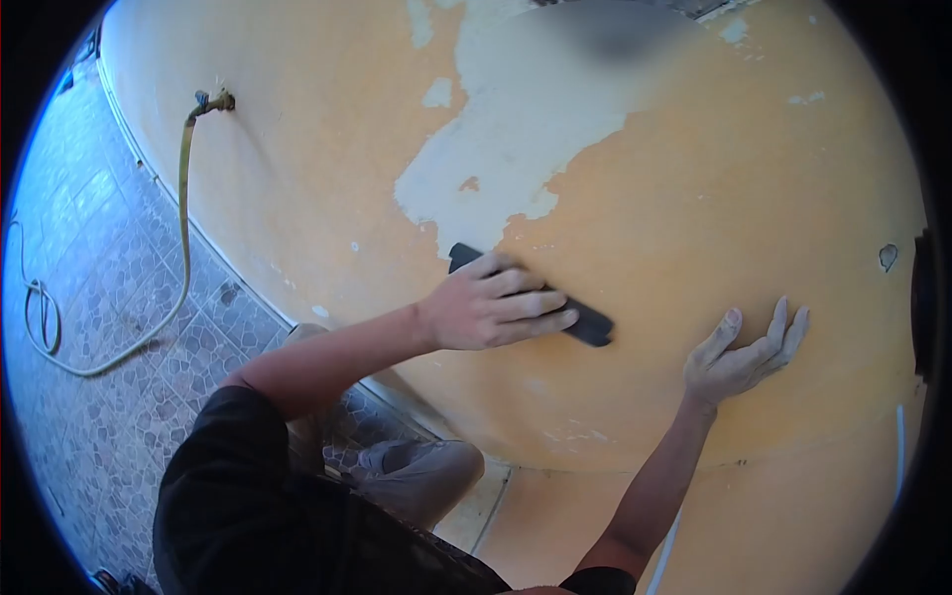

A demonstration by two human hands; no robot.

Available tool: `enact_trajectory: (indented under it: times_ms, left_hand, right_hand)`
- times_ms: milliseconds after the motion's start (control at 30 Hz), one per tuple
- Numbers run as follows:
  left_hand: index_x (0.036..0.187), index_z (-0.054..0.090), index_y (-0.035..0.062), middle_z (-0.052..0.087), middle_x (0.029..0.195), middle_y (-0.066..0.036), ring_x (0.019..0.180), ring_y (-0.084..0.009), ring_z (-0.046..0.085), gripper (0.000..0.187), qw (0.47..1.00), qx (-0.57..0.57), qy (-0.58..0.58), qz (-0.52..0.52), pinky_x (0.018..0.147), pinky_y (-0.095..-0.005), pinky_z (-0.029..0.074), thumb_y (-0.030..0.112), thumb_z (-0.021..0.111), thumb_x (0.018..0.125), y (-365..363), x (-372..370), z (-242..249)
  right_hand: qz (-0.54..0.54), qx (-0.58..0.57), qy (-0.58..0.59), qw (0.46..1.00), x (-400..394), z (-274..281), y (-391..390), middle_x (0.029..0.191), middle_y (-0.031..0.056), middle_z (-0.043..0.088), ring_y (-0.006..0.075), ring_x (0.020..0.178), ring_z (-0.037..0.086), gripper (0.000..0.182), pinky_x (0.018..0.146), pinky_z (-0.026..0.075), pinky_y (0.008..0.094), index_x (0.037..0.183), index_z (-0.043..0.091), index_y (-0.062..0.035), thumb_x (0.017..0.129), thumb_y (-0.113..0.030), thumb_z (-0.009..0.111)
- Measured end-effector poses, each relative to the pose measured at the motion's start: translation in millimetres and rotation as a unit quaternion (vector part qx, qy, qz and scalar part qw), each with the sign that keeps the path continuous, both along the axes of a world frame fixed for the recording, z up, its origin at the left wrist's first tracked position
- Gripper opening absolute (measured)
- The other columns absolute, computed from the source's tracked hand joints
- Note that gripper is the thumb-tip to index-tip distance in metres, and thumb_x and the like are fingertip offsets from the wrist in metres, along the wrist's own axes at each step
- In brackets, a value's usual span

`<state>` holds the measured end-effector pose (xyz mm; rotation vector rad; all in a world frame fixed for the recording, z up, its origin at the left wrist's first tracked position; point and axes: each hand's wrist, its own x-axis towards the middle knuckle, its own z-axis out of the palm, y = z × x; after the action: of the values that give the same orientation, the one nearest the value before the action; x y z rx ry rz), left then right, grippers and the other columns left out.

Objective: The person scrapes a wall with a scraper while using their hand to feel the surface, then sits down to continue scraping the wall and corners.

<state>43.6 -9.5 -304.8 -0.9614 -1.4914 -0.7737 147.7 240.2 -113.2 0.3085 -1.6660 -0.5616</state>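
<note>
My left hand [501,302] is closed over a long black sanding block [593,325], its fingers wrapped across the middle. The block lies slantwise against the orange-yellow wall [654,238], just below a large pale patch [506,139] with ragged edges. Both ends of the block show past the hand. To the right, my right hand [742,355] is open at the wall surface, thumb apart from the slightly bent fingers, holding nothing. Whitish dust covers the fingers of both hands.
A brass tap [213,101] juts from the wall at upper left, with a pale hose [184,218] running down to the patterned tile floor [119,297]. A bent knee [426,476] is near the wall's base. A small hole [888,258] marks the wall at right.
</note>
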Motion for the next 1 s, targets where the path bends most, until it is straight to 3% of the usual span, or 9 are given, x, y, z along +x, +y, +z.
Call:
enact_trajectory:
  times_ms: [133, 300, 433, 533, 600, 767, 833, 900, 1000]
  left_hand:
    - [0.125, 0.075, 0.0203, 0.070, 0.107, 0.004, 0.095, -0.0158, 0.062, 0.039, 0.998, -0.011, 0.053, 0.018, 0.080, -0.0320, 0.047, 0.016, 0.077, 0.086, -26.4, -12.4, 12.0]
    - [0.120, 0.076, 0.0143, 0.065, 0.096, -0.006, 0.085, -0.0227, 0.055, 0.048, 0.916, 0.385, -0.088, 0.066, 0.071, -0.0361, 0.041, 0.021, 0.087, 0.074, -24.6, -42.9, 54.4]
    - [0.124, 0.074, 0.0212, 0.061, 0.094, -0.002, 0.078, -0.0170, 0.054, 0.049, 0.996, 0.084, -0.015, 0.013, 0.068, -0.0349, 0.044, 0.016, 0.080, 0.076, 23.1, 10.0, -18.9]
    - [0.115, 0.079, 0.0148, 0.075, 0.108, -0.005, 0.086, -0.0155, 0.061, 0.046, 0.998, 0.048, 0.030, -0.024, 0.072, -0.0327, 0.046, 0.011, 0.087, 0.070, 0.3, 1.3, -16.5]
    - [0.120, 0.077, 0.0170, 0.064, 0.097, -0.003, 0.083, -0.0182, 0.056, 0.047, 0.979, 0.180, -0.009, 0.094, 0.074, -0.0353, 0.048, 0.015, 0.084, 0.074, -11.3, -28.4, 3.6]
    - [0.117, 0.076, 0.0054, 0.066, 0.093, -0.013, 0.093, -0.0281, 0.058, 0.042, 0.875, 0.471, -0.098, 0.044, 0.079, -0.0378, 0.046, 0.017, 0.086, 0.078, -54.2, -67.5, 89.5]
    - [0.119, 0.076, 0.0111, 0.067, 0.093, -0.010, 0.087, -0.0267, 0.058, 0.042, 0.915, 0.386, -0.057, 0.100, 0.080, -0.0419, 0.045, 0.016, 0.085, 0.077, -20.5, -47.6, 74.5]
    - [0.120, 0.076, 0.0180, 0.067, 0.097, 0.001, 0.079, -0.0171, 0.056, 0.043, 0.965, 0.248, -0.062, 0.055, 0.071, -0.0343, 0.041, 0.015, 0.083, 0.077, 12.1, -7.5, 45.0]
    - [0.119, 0.077, 0.0183, 0.066, 0.097, 0.000, 0.080, -0.0163, 0.056, 0.041, 0.983, 0.178, -0.043, 0.027, 0.070, -0.0315, 0.042, 0.015, 0.080, 0.078, -4.8, -8.0, 48.9]
  right_hand:
    - [-0.036, 0.041, -0.032, 0.998, 2.9, -28.5, -0.8, 0.155, 0.0281, 0.037, 0.0459, 0.144, 0.036, 0.059, 0.116, 0.031, 0.0598, 0.145, 0.047, -0.0014, 0.105, -0.045, 0.050]
    - [-0.066, 0.089, -0.080, 0.991, 11.6, -48.1, 6.3, 0.157, 0.0272, 0.034, 0.0470, 0.146, 0.033, 0.058, 0.117, 0.029, 0.0630, 0.148, 0.043, -0.0030, 0.105, -0.041, 0.051]
    - [-0.049, 0.077, -0.069, 0.993, 7.4, -48.3, 6.4, 0.156, 0.0261, 0.035, 0.0456, 0.146, 0.033, 0.058, 0.118, 0.028, 0.0621, 0.147, 0.046, -0.0055, 0.105, -0.045, 0.049]
    - [-0.045, 0.074, -0.066, 0.994, 6.9, -51.2, 9.4, 0.155, 0.0244, 0.037, 0.0445, 0.147, 0.034, 0.057, 0.118, 0.027, 0.0617, 0.145, 0.047, -0.0070, 0.106, -0.048, 0.047]
    - [-0.048, 0.074, -0.066, 0.994, 10.4, -52.7, 10.2, 0.154, 0.0239, 0.038, 0.0443, 0.146, 0.034, 0.057, 0.118, 0.028, 0.0614, 0.145, 0.048, -0.0070, 0.105, -0.048, 0.047]
    - [-0.031, 0.073, -0.053, 0.995, 6.6, -52.5, 7.3, 0.152, 0.0235, 0.040, 0.0428, 0.144, 0.038, 0.055, 0.117, 0.031, 0.0608, 0.142, 0.050, -0.0065, 0.105, -0.047, 0.049]
    - [-0.028, 0.068, -0.048, 0.996, 6.2, -52.4, 6.5, 0.151, 0.0234, 0.041, 0.0427, 0.144, 0.038, 0.054, 0.116, 0.032, 0.0607, 0.141, 0.051, -0.0063, 0.105, -0.046, 0.050]
    - [-0.030, 0.070, -0.045, 0.996, 7.4, -53.1, 5.2, 0.151, 0.0233, 0.042, 0.0425, 0.143, 0.039, 0.053, 0.116, 0.033, 0.0606, 0.140, 0.052, -0.0060, 0.105, -0.045, 0.051]
    - [-0.034, 0.070, -0.051, 0.996, 8.3, -53.4, 8.9, 0.149, 0.0231, 0.043, 0.0423, 0.143, 0.039, 0.051, 0.115, 0.034, 0.0602, 0.138, 0.053, -0.0059, 0.105, -0.045, 0.052]
